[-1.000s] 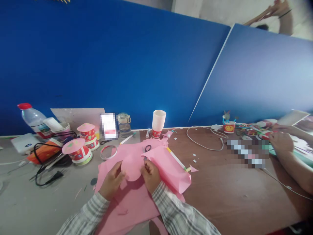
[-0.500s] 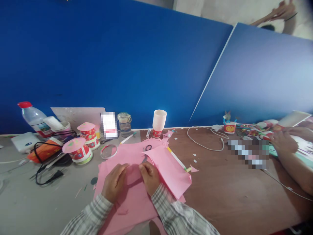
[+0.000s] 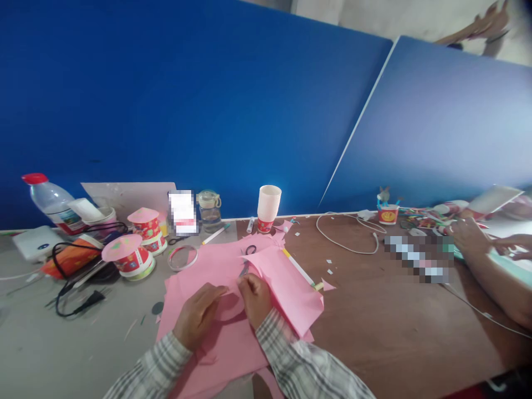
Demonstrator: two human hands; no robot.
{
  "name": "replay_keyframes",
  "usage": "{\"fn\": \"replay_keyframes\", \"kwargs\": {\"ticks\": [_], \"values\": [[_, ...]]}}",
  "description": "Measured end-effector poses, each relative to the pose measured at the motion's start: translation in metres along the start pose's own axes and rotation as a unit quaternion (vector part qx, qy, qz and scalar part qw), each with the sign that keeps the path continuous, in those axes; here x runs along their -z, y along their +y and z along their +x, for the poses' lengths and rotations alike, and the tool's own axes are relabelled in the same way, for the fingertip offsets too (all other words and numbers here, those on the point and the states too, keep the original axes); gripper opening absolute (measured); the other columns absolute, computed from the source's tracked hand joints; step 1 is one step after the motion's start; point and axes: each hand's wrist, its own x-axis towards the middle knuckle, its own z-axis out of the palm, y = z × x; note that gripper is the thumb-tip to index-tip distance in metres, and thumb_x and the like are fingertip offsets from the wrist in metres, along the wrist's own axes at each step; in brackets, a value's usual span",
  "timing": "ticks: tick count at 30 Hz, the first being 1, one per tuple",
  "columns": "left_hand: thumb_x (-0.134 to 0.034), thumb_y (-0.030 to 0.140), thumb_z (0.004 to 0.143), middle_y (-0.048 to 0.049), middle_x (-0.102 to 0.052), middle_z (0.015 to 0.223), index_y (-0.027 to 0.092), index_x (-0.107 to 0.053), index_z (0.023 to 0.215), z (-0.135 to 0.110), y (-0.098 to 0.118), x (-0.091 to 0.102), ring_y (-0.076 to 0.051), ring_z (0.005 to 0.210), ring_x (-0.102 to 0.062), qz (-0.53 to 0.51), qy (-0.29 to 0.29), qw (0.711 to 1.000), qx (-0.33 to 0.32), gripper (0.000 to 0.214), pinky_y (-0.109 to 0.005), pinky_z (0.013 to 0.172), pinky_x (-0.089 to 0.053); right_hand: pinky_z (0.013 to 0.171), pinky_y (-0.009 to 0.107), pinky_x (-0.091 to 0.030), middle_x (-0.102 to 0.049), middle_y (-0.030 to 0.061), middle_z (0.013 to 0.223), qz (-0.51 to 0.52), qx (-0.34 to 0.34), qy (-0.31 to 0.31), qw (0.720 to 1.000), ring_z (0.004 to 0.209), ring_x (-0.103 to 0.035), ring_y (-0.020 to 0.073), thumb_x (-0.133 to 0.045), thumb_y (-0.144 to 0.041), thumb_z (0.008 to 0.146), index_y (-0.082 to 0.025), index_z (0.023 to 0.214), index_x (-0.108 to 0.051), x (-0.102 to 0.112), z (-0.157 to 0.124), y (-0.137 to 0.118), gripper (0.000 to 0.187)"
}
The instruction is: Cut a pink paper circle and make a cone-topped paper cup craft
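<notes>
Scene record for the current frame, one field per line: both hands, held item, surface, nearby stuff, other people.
left hand: holds one side of a rounded pink paper piece
right hand: pinches the other side
underneath: pink sheets
beyond hands: scissors, stacked paper cups
to the left: tape roll, two pink-topped cups
to the right: white-and-yellow marker
other people: co-worker's hand, far right

wearer's hands (image 3: 198, 317): 2 | pink cone tops (image 3: 122, 247): 2 | cup stack (image 3: 269, 204): 1 | red-capped bottle (image 3: 50, 197): 1
</notes>
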Motion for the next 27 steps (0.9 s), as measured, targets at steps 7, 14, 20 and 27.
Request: {"fn": "replay_keyframes", "kwargs": {"ticks": [7, 14, 20, 27], "values": [[-0.045, 0.017, 0.069, -0.0124, -0.054, 0.094, 0.022, -0.059, 0.09, 0.005, 0.003, 0.003, -0.026, 0.082, -0.053, 0.013, 0.016, 1.0, 0.011, 0.026, -0.04, 0.066, -0.049, 0.05, 0.02, -0.035, -0.046, -0.0064, 0.054, -0.021, 0.012, -0.073, 0.997, 0.051, -0.044, 0.0114, -0.051, -0.036, 0.079, -0.02, 0.063, -0.06, 0.006, -0.006, -0.007, 0.024], [-0.047, 0.018, 0.07, -0.0063, -0.065, 0.073, 0.024, -0.061, 0.088, 0.004, -0.003, 0.003, -0.022, 0.069, -0.058, -0.009, 0.032, 0.999, 0.02, 0.024, -0.032, 0.058, -0.051, 0.049, 0.019, -0.033, -0.045, -0.0069, 0.053, -0.02, 0.02, -0.12, 0.992, 0.051, -0.043, 0.0106, -0.053, -0.034, 0.079, -0.019, 0.062, -0.061, 0.008, -0.005, -0.012, 0.025], [-0.051, 0.026, 0.066, -0.0042, -0.068, 0.076, 0.022, -0.043, 0.114, -0.001, -0.005, 0.004, -0.021, 0.066, -0.06, 0.015, 0.025, 0.994, 0.103, 0.049, -0.033, 0.059, -0.051, 0.049, 0.019, -0.035, -0.047, -0.0061, 0.053, -0.014, 0.008, -0.133, 0.991, 0.051, -0.044, 0.0112, -0.053, -0.033, 0.08, -0.018, 0.063, -0.063, 0.009, -0.004, -0.013, 0.024], [-0.053, 0.026, 0.063, -0.0044, -0.07, 0.077, 0.024, -0.06, 0.094, -0.002, -0.01, 0.002, -0.023, 0.07, -0.061, -0.008, -0.034, 0.995, 0.096, 0.031, -0.033, 0.063, -0.051, 0.052, 0.02, -0.039, -0.051, -0.0051, 0.053, -0.004, 0.014, -0.184, 0.983, 0.052, -0.049, 0.0119, -0.054, -0.031, 0.08, -0.018, 0.06, -0.064, 0.009, -0.005, -0.019, 0.025]]}}
